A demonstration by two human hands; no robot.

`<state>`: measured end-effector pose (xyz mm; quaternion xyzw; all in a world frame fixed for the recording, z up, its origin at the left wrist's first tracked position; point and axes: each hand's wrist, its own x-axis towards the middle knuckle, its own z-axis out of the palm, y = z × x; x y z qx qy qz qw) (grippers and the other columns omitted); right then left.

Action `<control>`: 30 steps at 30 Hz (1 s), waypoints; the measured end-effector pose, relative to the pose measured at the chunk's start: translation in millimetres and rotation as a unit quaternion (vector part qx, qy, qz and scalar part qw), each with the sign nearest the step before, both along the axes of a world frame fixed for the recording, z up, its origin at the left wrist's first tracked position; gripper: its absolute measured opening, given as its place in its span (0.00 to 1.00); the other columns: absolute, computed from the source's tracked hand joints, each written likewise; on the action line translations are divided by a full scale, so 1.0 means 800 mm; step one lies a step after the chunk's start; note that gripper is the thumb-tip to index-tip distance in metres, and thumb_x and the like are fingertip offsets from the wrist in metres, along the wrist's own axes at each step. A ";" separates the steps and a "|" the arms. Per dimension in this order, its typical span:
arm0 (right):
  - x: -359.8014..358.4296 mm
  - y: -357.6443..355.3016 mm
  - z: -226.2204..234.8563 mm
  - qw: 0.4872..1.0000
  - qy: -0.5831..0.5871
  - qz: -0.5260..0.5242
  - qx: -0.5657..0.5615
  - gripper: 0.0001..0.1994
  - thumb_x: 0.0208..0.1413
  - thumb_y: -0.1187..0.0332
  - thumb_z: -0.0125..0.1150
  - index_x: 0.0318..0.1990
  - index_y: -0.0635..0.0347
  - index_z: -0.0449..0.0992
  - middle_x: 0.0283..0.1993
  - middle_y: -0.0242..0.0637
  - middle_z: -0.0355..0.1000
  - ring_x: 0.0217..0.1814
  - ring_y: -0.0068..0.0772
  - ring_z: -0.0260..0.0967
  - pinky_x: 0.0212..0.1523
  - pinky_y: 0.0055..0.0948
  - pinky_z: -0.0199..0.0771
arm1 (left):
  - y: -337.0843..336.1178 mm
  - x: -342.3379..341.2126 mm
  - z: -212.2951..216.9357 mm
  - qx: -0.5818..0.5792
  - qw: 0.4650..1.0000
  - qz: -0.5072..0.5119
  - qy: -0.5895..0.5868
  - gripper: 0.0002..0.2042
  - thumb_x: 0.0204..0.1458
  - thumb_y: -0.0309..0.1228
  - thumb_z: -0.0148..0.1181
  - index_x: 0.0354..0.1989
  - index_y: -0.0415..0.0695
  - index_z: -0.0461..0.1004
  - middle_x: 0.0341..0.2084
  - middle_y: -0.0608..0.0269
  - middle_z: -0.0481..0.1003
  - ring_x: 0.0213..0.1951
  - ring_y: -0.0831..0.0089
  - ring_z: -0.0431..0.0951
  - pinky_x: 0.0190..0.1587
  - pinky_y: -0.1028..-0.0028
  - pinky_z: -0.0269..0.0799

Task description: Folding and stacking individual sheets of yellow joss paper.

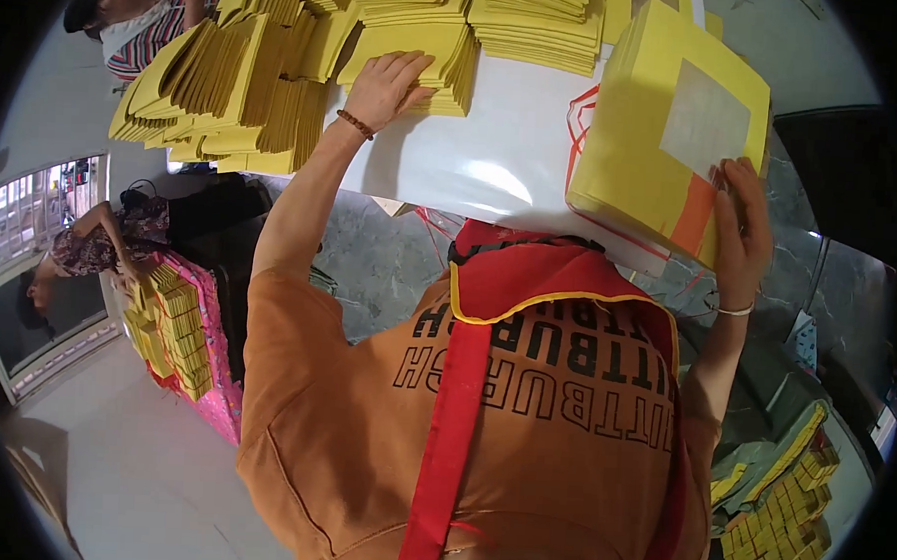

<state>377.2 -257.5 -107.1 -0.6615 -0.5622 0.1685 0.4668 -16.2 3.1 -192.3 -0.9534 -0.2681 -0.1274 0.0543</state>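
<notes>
On the white table [515,133], a pile of folded yellow paper sheets [447,85] lies at the near edge of several such piles. My left hand [392,82] rests on top of it, fingers laid out over the paper and the thumb apart by its front edge. At the right stands a thick block of yellow paper [615,137] with a pale rectangular patch and an orange strip on its face. My right hand [741,228] grips the block's right edge; its fingers hide part of the orange strip.
Red string [581,121] lies beside the block. More folded yellow stacks [227,80] line the table's left. At far left, a person [100,240] handles yellow bundles by a pink-covered surface [220,350]; another person [150,17] is behind. Small yellow bundles [778,535] sit at lower right.
</notes>
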 end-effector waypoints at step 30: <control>0.000 -0.003 -0.007 0.999 0.020 -0.012 0.024 0.13 0.53 0.74 0.55 0.47 0.60 0.73 0.52 0.39 0.69 0.62 0.36 0.58 0.59 0.30 0.58 | -0.001 0.006 0.009 0.136 0.982 -0.115 0.063 0.27 0.44 0.28 0.57 0.53 0.71 0.63 0.54 0.58 0.62 0.39 0.65 0.73 0.36 0.70 0.73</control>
